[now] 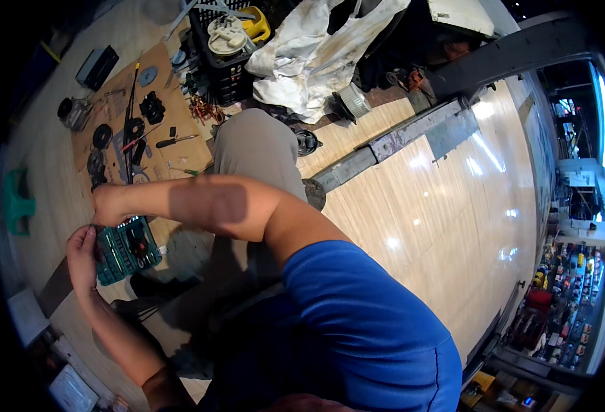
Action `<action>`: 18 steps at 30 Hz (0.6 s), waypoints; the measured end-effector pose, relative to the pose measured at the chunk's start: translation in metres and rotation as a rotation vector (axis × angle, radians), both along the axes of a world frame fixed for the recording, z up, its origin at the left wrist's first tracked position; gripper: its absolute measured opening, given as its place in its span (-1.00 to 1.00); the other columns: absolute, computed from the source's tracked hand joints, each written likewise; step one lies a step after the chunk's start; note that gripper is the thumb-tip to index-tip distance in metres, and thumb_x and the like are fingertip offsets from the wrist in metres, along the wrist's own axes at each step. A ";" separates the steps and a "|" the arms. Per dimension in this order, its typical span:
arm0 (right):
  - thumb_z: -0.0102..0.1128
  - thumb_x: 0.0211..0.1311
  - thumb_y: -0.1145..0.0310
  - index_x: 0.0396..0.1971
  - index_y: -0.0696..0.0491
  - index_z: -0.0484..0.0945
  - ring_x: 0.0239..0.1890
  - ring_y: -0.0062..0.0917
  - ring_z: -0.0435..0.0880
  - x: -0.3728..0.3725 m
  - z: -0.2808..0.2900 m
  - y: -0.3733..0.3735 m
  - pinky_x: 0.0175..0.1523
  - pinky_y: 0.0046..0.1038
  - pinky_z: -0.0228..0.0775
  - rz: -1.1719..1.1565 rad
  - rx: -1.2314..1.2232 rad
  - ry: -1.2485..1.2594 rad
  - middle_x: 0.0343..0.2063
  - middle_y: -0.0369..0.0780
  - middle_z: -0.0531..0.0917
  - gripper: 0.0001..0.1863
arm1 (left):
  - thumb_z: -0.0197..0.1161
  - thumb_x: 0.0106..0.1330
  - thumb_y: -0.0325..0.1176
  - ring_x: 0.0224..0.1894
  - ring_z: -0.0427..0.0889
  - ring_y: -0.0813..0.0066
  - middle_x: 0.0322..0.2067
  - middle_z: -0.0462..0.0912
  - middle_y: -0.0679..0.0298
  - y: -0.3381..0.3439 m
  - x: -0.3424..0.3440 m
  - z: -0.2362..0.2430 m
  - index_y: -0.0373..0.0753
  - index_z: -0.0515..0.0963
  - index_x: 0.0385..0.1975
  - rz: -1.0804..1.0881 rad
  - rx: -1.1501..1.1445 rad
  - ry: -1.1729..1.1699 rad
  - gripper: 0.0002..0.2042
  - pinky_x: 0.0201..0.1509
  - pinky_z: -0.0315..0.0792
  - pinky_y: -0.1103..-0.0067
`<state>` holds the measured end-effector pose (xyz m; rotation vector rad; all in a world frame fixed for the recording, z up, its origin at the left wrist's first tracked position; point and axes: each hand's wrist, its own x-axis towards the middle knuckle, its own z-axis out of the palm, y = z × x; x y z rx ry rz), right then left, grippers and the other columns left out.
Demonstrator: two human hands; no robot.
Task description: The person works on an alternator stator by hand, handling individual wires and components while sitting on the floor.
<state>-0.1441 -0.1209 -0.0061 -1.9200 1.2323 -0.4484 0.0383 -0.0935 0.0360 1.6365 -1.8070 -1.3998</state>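
pale wooden floor lay under the green socket set [127, 250], left hand [82, 255] gripping its edge, right hand [108, 204] fingers closed just above, seemingly picking a bit.

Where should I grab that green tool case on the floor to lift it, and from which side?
Take the green tool case by its long outer edges, from above. It lies open and flat, bits facing up, so keep it level. The left hand already touches its left edge; the right hand is at its top.
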 end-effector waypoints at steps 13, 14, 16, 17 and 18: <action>0.18 0.18 0.33 -0.33 0.20 0.63 -0.34 -0.28 0.66 0.025 0.015 0.032 -0.24 -0.36 0.47 -0.298 0.259 -0.461 -0.44 -0.03 0.66 -0.78 | -0.02 0.45 -0.33 -0.10 0.59 0.38 -0.14 0.61 0.05 -0.030 0.025 -0.041 -0.43 0.45 0.04 0.268 -0.317 0.152 -0.68 0.01 0.44 0.52; 0.16 0.22 0.41 -0.34 0.20 0.61 -0.41 -0.42 0.62 0.024 0.009 0.040 -0.29 -0.40 0.44 -0.329 0.234 -0.700 -0.49 -0.11 0.64 -0.84 | -0.04 0.46 -0.31 0.02 0.57 0.32 -0.03 0.57 -0.02 -0.033 0.017 -0.041 -0.44 0.39 0.11 0.373 -0.144 0.473 -0.64 0.14 0.41 0.49; 0.14 0.23 0.44 -0.34 0.21 0.60 -0.43 -0.47 0.59 0.017 0.004 0.048 -0.31 -0.43 0.43 -0.317 0.267 -0.781 -0.51 -0.14 0.62 -0.85 | -0.05 0.47 -0.30 0.08 0.52 0.27 0.03 0.52 -0.04 -0.028 0.001 -0.036 -0.45 0.34 0.14 0.388 -0.061 0.692 -0.62 0.20 0.36 0.44; 0.13 0.24 0.47 -0.34 0.21 0.60 -0.45 -0.53 0.57 0.014 0.005 0.053 -0.33 -0.45 0.42 -0.292 0.306 -0.864 -0.53 -0.18 0.61 -0.87 | -0.06 0.47 -0.28 0.14 0.47 0.23 0.09 0.47 -0.06 -0.025 -0.004 -0.033 -0.46 0.29 0.17 0.414 0.021 0.904 -0.59 0.26 0.31 0.39; 0.11 0.26 0.47 -0.35 0.23 0.59 -0.48 -0.55 0.54 0.011 0.006 0.055 -0.35 -0.49 0.41 -0.258 0.348 -0.892 -0.55 -0.21 0.59 -0.86 | -0.06 0.47 -0.32 0.20 0.40 0.26 0.14 0.41 -0.04 -0.028 -0.002 -0.036 -0.46 0.26 0.19 0.412 0.039 0.996 -0.60 0.31 0.25 0.38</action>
